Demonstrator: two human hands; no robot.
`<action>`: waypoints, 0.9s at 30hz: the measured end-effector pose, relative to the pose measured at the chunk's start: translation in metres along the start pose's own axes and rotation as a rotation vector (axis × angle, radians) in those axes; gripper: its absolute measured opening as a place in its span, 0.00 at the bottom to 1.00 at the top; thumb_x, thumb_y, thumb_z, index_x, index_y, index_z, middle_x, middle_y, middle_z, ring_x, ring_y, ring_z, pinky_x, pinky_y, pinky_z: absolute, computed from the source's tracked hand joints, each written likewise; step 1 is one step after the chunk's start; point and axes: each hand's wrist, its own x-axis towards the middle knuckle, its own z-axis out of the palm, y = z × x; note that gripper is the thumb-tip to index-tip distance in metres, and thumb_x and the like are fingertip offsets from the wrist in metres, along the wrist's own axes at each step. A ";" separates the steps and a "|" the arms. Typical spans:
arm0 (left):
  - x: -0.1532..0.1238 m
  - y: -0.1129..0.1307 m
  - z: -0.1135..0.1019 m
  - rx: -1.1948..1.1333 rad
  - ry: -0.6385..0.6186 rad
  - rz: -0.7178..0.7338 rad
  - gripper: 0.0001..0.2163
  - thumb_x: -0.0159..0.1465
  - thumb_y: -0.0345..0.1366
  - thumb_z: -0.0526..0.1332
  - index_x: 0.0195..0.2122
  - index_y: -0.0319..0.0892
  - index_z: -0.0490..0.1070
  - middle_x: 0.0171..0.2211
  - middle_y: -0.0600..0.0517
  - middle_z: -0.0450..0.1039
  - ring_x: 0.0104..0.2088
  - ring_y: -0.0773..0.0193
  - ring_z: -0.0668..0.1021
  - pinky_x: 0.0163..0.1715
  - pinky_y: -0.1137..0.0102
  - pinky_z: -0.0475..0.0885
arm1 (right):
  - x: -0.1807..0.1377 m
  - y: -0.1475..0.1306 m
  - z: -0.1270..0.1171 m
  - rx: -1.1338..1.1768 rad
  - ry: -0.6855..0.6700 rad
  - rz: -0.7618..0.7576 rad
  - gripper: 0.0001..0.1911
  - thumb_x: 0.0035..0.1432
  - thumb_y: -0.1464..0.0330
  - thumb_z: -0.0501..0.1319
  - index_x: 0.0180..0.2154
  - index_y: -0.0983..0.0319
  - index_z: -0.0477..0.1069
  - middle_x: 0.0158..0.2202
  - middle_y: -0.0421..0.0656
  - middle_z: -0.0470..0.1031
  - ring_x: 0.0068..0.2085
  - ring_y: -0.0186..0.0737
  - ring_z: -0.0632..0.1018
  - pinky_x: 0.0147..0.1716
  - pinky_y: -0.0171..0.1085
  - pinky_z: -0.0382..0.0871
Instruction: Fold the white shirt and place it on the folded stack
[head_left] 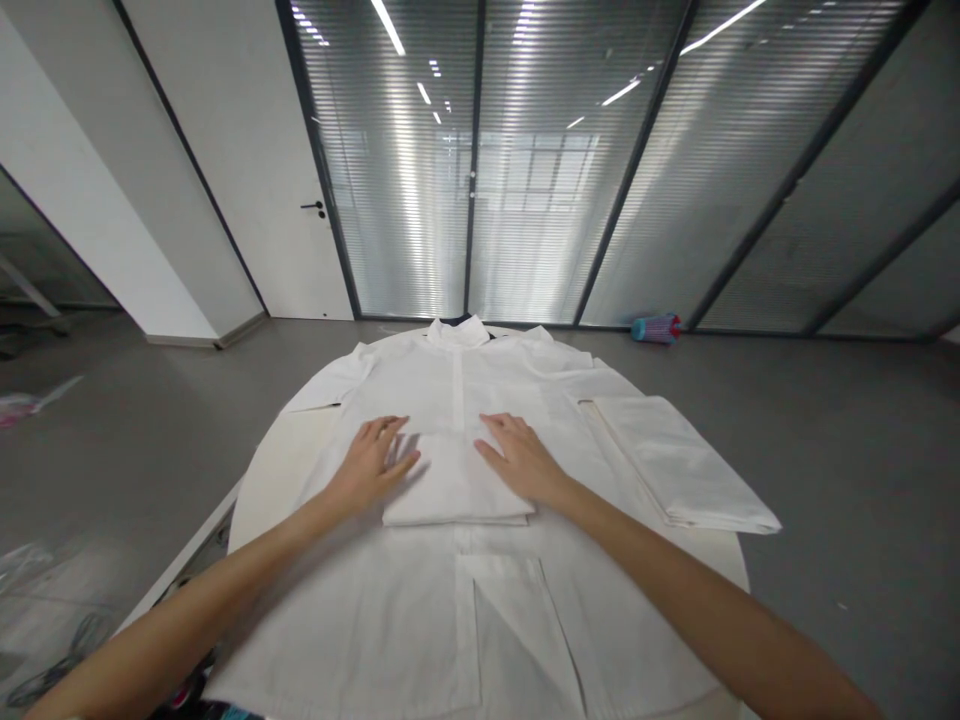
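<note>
A white lab-coat-like garment [375,600] lies spread on a round, pale table [274,475], its collar [457,334] at the far edge. On its middle rests a folded white cloth section [450,490]; whether it is joined to the garment I cannot tell. My left hand [371,462], fingers apart, is at the left edge of that section. Over its right side, my right hand [521,460] has its fingers stretched out and holds nothing. To the right, another flat folded white piece [690,470] reaches past the table's edge. Near me, the lower front has a turned-back fold [517,630].
Beyond the table stands a glass partition with blinds [532,200], beside a white door [300,150]. A blue and pink cylindrical object [655,329] lies on the grey floor [825,450] by the glass. Cables [64,660] and clear plastic [26,565] are at lower left.
</note>
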 end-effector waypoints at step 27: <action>0.134 0.119 0.016 -1.221 -0.273 -0.289 0.23 0.53 0.42 0.73 0.48 0.42 0.71 0.34 0.51 0.76 0.33 0.64 0.78 0.37 0.65 0.78 | -0.112 0.086 -0.117 0.851 0.244 0.698 0.18 0.52 0.61 0.65 0.44 0.62 0.79 0.36 0.45 0.81 0.35 0.44 0.80 0.32 0.37 0.75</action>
